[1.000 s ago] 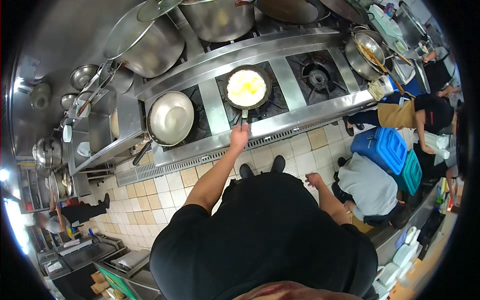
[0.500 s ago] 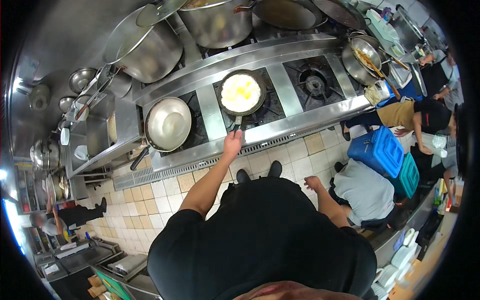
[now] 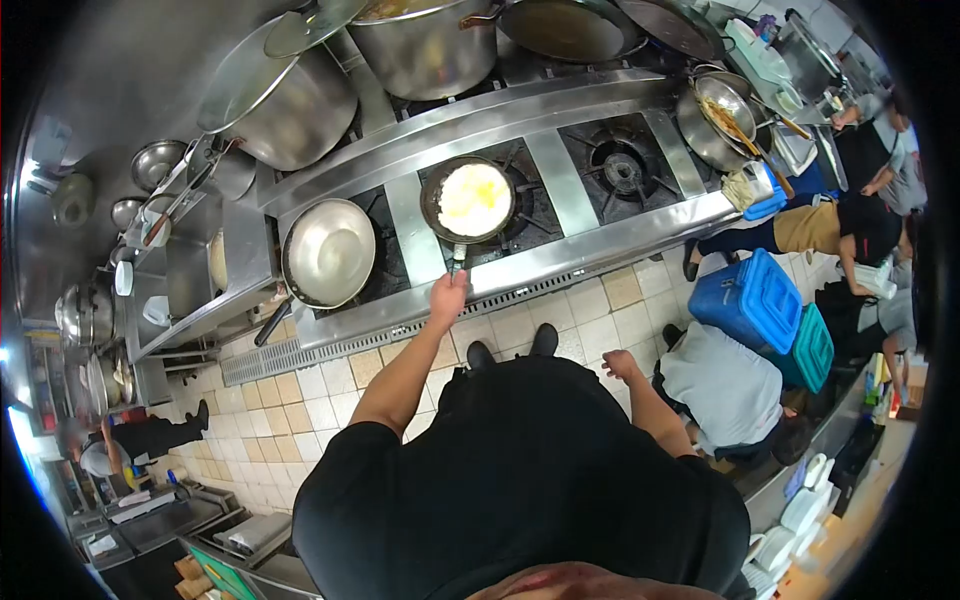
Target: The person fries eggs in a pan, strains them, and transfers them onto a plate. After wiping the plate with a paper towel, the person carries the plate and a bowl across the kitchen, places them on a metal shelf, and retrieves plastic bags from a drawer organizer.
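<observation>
Pan (image 3: 430,206) over the middle burner (image 3: 532,205) seems rigid, fairly heavy; its soft eggs (image 3: 474,200) likely slide and tear; left hand (image 3: 449,294) grips the handle (image 3: 459,256), the sensible hold; right hand (image 3: 620,364) hangs loose

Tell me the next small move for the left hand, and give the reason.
Probably a gentle swirl of the pan: the left hand grips its handle, and the egg lies nearer the pan's right edge, with dark bare pan showing on the left.
</observation>
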The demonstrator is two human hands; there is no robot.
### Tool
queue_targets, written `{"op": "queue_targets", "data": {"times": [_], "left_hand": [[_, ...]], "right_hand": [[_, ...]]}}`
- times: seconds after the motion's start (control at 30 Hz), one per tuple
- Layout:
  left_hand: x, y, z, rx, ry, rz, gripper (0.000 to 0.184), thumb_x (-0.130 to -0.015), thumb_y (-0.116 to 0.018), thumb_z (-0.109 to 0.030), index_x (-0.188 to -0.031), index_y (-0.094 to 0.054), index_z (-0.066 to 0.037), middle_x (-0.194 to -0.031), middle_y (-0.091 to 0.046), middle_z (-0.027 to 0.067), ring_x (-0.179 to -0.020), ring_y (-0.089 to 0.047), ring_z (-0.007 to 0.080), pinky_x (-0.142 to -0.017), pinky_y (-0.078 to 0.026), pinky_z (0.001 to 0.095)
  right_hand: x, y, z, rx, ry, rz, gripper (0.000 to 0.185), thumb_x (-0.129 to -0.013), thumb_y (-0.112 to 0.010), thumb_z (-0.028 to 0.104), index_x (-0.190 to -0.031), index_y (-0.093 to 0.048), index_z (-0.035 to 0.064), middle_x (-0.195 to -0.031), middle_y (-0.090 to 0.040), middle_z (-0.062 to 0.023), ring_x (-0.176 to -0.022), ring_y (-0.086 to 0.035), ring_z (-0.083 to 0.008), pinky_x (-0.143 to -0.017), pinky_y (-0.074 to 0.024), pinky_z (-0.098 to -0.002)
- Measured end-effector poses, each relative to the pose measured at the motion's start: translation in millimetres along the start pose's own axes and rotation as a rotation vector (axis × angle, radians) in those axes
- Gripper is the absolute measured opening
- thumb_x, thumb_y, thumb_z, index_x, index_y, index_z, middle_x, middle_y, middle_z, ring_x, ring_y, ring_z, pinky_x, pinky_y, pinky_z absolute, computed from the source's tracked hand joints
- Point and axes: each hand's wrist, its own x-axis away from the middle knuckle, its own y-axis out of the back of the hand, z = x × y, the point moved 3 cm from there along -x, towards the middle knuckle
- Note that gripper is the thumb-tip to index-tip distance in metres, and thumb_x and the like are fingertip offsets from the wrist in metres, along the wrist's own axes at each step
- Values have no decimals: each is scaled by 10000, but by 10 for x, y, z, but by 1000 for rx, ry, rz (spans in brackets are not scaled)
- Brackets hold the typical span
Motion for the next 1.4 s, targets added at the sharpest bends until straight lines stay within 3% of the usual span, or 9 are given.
{"op": "queue_targets", "data": {"times": [0.17,0.43,0.57,0.83,0.97,1.2,1.23,1.33,1.4], "left_hand": [[104,-70,-590,-192,-99,-202,445,-914,-519,-409,-839,-603,21,-821,-619,286,-824,-586,469,-717,-459,476],[-74,-100,177,1,-46,-29,453,-921,-515,-411,-821,-608,21,-777,-627,252,-770,-603,418,-700,-458,449],[30,-142,-350,-57,-87,-192,468,-914,-528,-414,-816,-580,40,-774,-604,279,-759,-577,456,-690,-446,470],[36,57,-37,-3,-26,-71,474,-916,-527,-420,-811,-614,34,-761,-637,234,-739,-618,380,-683,-460,431],[-62,-71,-304,32,-9,-176,435,-914,-539,-391,-866,-601,36,-751,-628,243,-720,-603,401,-675,-453,443],[286,103,-339,15,-52,-86,423,-915,-543,-381,-802,-597,23,-706,-617,222,-707,-584,419,-665,-460,454],[292,156,-377,16,88,4,423,-912,-534,-377,-812,-606,28,-792,-632,253,-791,-585,452,-710,-464,471],[226,129,-521,-256,-45,-136,438,-912,-521,-382,-807,-603,35,-844,-628,275,-847,-593,451,-740,-463,481],[42,-98,-247,-164,-39,-145,451,-911,-514,-392,-809,-597,39,-838,-619,285,-842,-585,462,-745,-455,492]], "right_hand": [[-26,-57,-127,30,-48,26,330,-904,-477,267,-1033,-606,-8,-909,-688,-94,-570,-616,-180,-460,-445,-309],[19,-10,-105,26,-6,-9,315,-912,-462,263,-980,-605,-9,-914,-695,-98,-570,-631,-181,-438,-447,-319],[37,-45,-102,109,7,50,317,-911,-457,263,-985,-603,-8,-912,-695,-96,-586,-634,-174,-447,-449,-308],[-222,18,-204,272,166,37,310,-909,-452,268,-984,-600,6,-907,-695,-82,-605,-638,-164,-474,-467,-300],[-71,4,-101,250,102,44,223,-893,-433,154,-907,-616,29,-872,-682,-77,-599,-665,-161,-465,-523,-301],[-177,25,-180,210,130,51,343,-907,-464,286,-1044,-601,4,-896,-691,-82,-617,-636,-172,-492,-462,-304],[-139,14,-150,204,130,41,347,-909,-463,291,-1047,-602,4,-896,-691,-80,-620,-636,-170,-492,-462,-304],[-143,-5,-179,200,119,63,349,-912,-466,299,-1051,-605,11,-896,-691,-75,-626,-638,-169,-491,-461,-304],[-116,-24,-196,164,57,57,343,-914,-467,301,-1046,-607,17,-896,-692,-71,-625,-639,-169,-491,-462,-304]]}}
